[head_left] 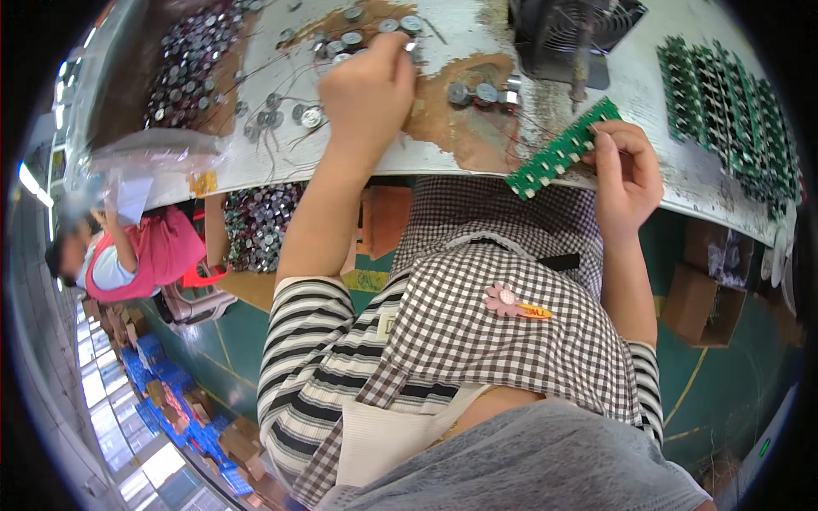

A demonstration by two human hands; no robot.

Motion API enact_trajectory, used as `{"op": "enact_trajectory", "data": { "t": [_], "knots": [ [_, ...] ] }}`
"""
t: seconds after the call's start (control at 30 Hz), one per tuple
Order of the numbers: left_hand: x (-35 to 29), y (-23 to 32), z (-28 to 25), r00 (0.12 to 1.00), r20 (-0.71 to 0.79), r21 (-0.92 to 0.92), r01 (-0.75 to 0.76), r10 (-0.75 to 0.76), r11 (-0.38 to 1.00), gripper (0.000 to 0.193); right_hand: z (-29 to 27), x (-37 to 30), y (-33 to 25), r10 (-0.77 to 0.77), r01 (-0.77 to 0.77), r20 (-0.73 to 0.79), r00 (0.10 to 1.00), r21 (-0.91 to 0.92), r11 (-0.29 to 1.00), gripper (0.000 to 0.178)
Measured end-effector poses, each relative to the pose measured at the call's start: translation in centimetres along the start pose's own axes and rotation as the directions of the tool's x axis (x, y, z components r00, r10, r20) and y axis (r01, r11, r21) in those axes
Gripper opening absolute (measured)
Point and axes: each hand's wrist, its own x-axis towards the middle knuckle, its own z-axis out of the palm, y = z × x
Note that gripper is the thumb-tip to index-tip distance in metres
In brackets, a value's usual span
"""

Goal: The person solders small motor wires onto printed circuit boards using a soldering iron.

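My left hand [371, 89] reaches over the worktable with its fingers closed at a group of small round metal parts [351, 39]. A shiny silver part [411, 48] shows at its fingertips; the grip itself is partly hidden. Between the thumb and fingers of my right hand [629, 175] is one end of a long green circuit board [558, 153]. That board slants over the table's front edge, with pale connectors along it. Between my hands, several round metal parts [486, 94] with thin red wires lie on a brown stained patch.
A black fan [575, 38] stands at the back. Rows of green circuit boards [724, 119] lie at the right. Wired metal parts [192, 68] are heaped at the far left, with more below the table [262, 223]. Another person [141, 255] sits at left. Cardboard boxes [705, 302] stand on the floor.
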Motion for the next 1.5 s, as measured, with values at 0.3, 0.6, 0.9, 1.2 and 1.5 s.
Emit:
{"op": "enact_trajectory", "data": {
  "t": [0.3,0.6,0.9,1.2,1.5],
  "knots": [
    [0.3,2.6,0.4,0.955,-0.126,-0.783,0.07,-0.268,0.618,0.027,0.0,0.4,0.4,-0.071,0.071,0.047,0.996,0.006,0.997,0.004],
    [-2.0,8.1,-1.7,0.712,0.698,-0.698,0.701,-0.077,0.147,0.021,-0.3,0.3,-0.3,-0.077,0.073,0.127,0.989,0.035,0.997,0.006],
    [-1.5,9.5,0.1,0.652,0.75,-0.619,0.751,-0.112,0.231,0.015,0.0,0.6,-0.9,-0.166,0.198,0.182,0.969,-0.175,0.965,0.007],
    [-1.8,9.7,1.6,0.796,0.6,-0.736,0.591,-0.087,0.332,0.012,0.1,0.9,-1.0,-0.184,0.202,0.131,0.974,-0.147,0.968,0.007],
    [-0.7,10.0,0.6,0.648,0.759,-0.599,0.733,-0.064,0.322,0.012,-0.4,1.0,-1.0,-0.173,0.197,0.139,0.975,-0.178,0.964,0.007]
  ]
}}
